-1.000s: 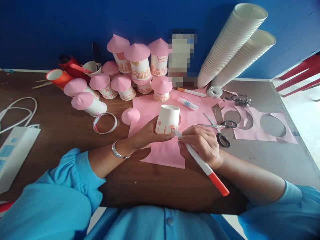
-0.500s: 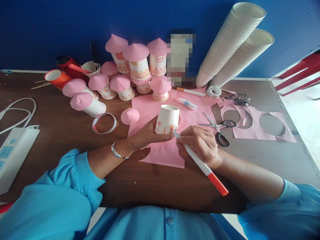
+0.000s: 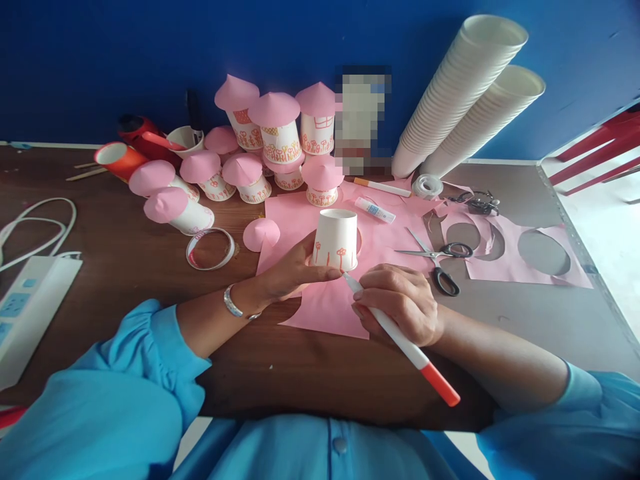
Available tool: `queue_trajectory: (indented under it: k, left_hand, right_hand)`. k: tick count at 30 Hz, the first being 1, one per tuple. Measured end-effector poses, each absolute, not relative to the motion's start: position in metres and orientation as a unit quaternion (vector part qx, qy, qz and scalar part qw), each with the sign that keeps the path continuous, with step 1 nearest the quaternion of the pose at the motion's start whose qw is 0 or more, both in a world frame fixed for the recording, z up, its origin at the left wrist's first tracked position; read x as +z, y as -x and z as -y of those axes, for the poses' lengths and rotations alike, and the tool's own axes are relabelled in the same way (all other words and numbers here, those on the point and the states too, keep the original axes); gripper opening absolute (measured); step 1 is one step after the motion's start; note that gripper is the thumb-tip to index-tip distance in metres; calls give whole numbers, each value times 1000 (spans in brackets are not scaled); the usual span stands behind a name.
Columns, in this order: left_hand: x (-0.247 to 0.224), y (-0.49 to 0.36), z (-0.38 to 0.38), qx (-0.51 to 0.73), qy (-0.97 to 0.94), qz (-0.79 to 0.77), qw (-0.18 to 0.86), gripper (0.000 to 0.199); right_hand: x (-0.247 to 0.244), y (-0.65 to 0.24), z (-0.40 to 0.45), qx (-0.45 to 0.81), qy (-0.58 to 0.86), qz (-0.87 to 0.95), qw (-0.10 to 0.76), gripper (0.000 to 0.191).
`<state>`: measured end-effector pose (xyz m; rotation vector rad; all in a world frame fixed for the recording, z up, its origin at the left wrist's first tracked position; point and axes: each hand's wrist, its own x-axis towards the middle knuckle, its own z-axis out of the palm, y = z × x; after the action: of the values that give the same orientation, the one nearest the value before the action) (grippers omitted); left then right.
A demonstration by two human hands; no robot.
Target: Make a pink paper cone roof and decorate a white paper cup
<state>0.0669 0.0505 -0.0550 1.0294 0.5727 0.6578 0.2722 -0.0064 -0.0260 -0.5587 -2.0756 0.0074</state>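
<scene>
A white paper cup (image 3: 336,237) is held upside down in my left hand (image 3: 295,269), with the thumb along its lower rim. Red flowers and stems are drawn low on the cup's side. My right hand (image 3: 403,300) grips a white marker (image 3: 395,337) with an orange-red end, its tip close to the cup's lower rim beside my left thumb. Whether the tip touches the cup I cannot tell. Beneath both hands lies pink paper (image 3: 335,313). A small pink paper cone (image 3: 261,235) sits left of the cup.
Several decorated cups with pink cone roofs (image 3: 274,110) stand at the back. Scissors (image 3: 440,253), a glue stick (image 3: 374,210), clear tape (image 3: 428,185) and cut pink paper (image 3: 530,277) lie right. Tall cup stacks (image 3: 460,93) lean on the wall. A power strip (image 3: 43,313) is left.
The marker tip has moved down from the flower stem to the cup's lower rim. My right hand has shifted slightly lower, and my left hand still holds the cup.
</scene>
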Motion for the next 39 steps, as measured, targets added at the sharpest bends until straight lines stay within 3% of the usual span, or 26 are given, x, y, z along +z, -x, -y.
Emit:
queue_trajectory:
  k: [9, 14, 24, 28, 34, 39]
  left_hand:
    - [-46, -67, -49, 260, -472, -204, 817, 42]
    - [-48, -68, -49, 248, -499, -222, 800, 52]
    - [-40, -69, -46, 287, -473, -267, 790, 46]
    - [-41, -67, -47, 293, -475, -271, 785, 54]
    - [-43, -68, -47, 302, -495, -267, 770, 45]
    - [-48, -66, -48, 299, -500, -274, 765, 53]
  right_hand:
    - [-31, -272, 8, 22, 217, 856, 470, 19]
    - [-35, -271, 8, 37, 207, 860, 464, 20]
    - [-32, -270, 8, 31, 204, 862, 462, 15]
    - [-33, -271, 8, 33, 207, 860, 465, 17]
    - [-32, -275, 5, 16, 221, 857, 465, 14]
    - [-37, -283, -2, -3, 239, 846, 478, 24]
